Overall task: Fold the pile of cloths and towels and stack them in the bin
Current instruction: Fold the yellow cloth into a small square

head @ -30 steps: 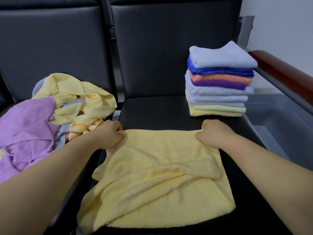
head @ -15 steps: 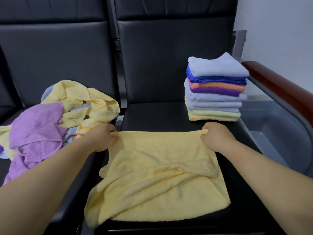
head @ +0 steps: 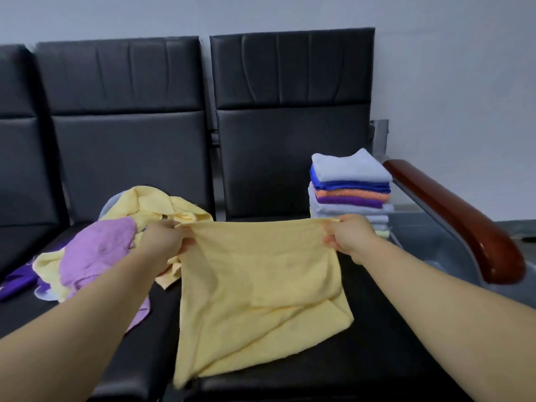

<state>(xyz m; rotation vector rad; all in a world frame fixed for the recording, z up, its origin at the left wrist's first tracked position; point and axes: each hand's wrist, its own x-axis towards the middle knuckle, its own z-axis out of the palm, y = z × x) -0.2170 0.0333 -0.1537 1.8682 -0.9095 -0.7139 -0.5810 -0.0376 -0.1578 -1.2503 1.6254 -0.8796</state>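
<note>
A pale yellow towel (head: 255,282) hangs stretched between my hands above the black seat, its lower part crumpled on the cushion. My left hand (head: 164,243) grips its top left corner. My right hand (head: 349,237) pinches the top right corner. A neat stack of folded cloths (head: 351,188) in light blue, blue, orange, purple and yellow stands at the back right of the seat, partly hidden behind my right hand. An unfolded pile (head: 98,248) of purple and yellow cloths lies on the seat to the left.
Black padded seats (head: 290,158) with tall backs run along a pale wall. A red-brown wooden armrest (head: 461,216) borders the right side. Beyond it sits a grey bin (head: 435,242), seen only in part.
Both hands have lifted the towel's top edge off the seat and pulled it taut. The view has tilted upward, showing more of the seat backs and wall.
</note>
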